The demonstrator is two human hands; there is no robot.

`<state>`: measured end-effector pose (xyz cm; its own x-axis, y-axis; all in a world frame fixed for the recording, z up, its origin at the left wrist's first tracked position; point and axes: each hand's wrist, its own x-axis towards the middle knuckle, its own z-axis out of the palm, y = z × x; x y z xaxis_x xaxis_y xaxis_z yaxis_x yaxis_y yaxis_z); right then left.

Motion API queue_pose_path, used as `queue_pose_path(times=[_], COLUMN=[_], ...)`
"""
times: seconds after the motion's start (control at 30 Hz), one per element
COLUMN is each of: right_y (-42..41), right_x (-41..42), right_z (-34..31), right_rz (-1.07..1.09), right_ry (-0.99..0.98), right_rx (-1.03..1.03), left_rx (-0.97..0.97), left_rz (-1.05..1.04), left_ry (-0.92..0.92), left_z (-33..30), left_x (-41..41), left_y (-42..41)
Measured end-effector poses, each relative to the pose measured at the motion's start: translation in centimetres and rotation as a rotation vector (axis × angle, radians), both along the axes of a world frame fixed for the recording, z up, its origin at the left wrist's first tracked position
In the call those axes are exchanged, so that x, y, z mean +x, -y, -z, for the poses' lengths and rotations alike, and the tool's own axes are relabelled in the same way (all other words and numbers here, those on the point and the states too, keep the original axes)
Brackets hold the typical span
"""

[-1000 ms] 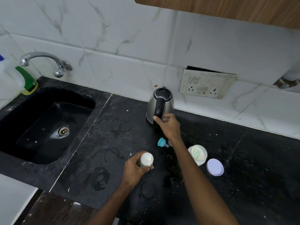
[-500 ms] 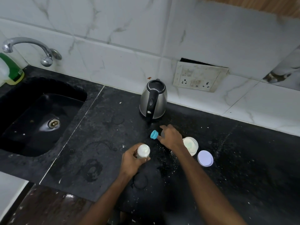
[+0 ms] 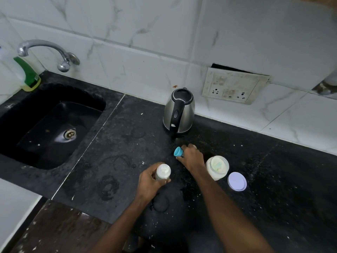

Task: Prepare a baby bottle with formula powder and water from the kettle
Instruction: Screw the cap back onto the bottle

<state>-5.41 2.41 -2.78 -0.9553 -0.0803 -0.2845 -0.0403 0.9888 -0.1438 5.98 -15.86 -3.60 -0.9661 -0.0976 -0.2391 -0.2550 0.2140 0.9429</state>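
Observation:
An open baby bottle (image 3: 163, 171) with white liquid in it stands upright on the black counter (image 3: 118, 143), held around its body by my left hand (image 3: 150, 181). My right hand (image 3: 193, 157) rests on the counter just behind it, fingers closed on the blue bottle cap (image 3: 178, 151). The steel kettle (image 3: 179, 111) with its black handle stands against the wall, behind my right hand and apart from it. An open jar of formula powder (image 3: 217, 167) with a scoop inside sits right of my right wrist, its lilac lid (image 3: 237, 181) lying beside it.
A black sink (image 3: 45, 125) with a chrome tap (image 3: 45, 52) lies to the left, a green soap bottle (image 3: 27, 75) at its back corner. A socket plate (image 3: 235, 85) hangs on the tiled wall. Powder specks and water rings dot the counter.
My right hand let go of the kettle handle, came down to the counter and took hold of the blue cap. My left hand kept hold of the bottle.

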Motion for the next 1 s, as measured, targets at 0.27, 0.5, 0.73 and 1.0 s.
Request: queue_pose_path(times=[0.27,0.5,0.73,1.0], right_y=[-0.5,-4.6,-7.5,-6.0], right_x=[2.6,5.5,7.6,8.3], right_z=[-1.7,-7.3,-14.0,-17.5], right_rz=[0.102,0.147,-0.040,-0.355], right_ry=[-0.185,-0.156,-0.134,-0.110], right_rx=[-0.305,-0.651,-0.732,-0.409], left_rx=[0.008,0.046,0.089,0.168], left_rz=[-0.003,0.013,0.040,0.116], left_ry=[-0.012,-0.027,-0.070,-0.109], left_z=[-0.7,-2.3,-4.2,-5.3], left_x=[0.0,0.0,0.4,0.0], left_y=[-0.4,-1.6,-3.5,-5.8])
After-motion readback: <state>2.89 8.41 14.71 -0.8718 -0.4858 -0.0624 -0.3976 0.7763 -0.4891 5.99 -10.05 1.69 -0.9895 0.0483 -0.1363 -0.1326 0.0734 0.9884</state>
